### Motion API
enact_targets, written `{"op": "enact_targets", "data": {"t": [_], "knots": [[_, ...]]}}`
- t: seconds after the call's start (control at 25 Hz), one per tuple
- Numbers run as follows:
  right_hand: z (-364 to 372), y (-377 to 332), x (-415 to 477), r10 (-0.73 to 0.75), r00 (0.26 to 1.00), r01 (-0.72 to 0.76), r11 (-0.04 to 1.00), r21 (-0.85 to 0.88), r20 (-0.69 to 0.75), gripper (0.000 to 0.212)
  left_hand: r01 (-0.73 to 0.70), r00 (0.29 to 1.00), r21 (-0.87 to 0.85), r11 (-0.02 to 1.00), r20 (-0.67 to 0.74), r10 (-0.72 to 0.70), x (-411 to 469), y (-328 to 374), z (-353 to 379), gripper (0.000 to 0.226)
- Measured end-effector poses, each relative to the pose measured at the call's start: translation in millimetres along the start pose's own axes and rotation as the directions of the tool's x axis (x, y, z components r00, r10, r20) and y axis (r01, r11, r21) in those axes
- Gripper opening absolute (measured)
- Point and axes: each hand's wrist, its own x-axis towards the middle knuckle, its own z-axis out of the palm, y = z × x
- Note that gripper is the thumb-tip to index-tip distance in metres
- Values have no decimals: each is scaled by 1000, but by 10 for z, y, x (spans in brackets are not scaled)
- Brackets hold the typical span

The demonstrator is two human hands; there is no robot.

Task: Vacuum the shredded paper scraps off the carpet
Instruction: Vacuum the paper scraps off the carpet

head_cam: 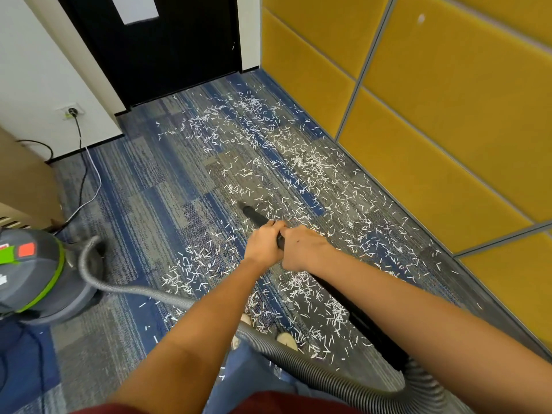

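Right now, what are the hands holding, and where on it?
Both grip the black vacuum tube close behind its nozzle end: left hand in front, right hand directly behind it.

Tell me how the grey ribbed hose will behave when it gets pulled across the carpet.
Probably floppy: the hose is ribbed and lies in loose curves from the vacuum canister to the wand. Likely light, since it trails slack across the carpet. A hard tug might drag the vacuum canister along.
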Motion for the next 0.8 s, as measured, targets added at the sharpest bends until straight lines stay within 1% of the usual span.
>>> {"op": "enact_targets", "data": {"t": [0.16,0.28,0.44,0.56,0.8], "knots": [[25,-244,61,-46,999,46,998,-35,5,53,67,997,-8,998,-41,-68,-61,-270,-77,38],[17,-312,116,-64,998,65,997,-37,16,53,77,995,-24,997,-62,-78,-46,-338,-110,39],[-46,-175,143,-22,1000,21,1000,11,20,49,37,999,-31,999,-39,-38,31,-233,-88,34],[-58,-69,138,12,1000,-12,999,41,18,48,10,1000,-65,998,-10,-10,118,-124,-31,37],[-75,109,140,113,994,-112,991,67,-7,50,-48,998,-72,996,47,52,271,87,63,38]]}}
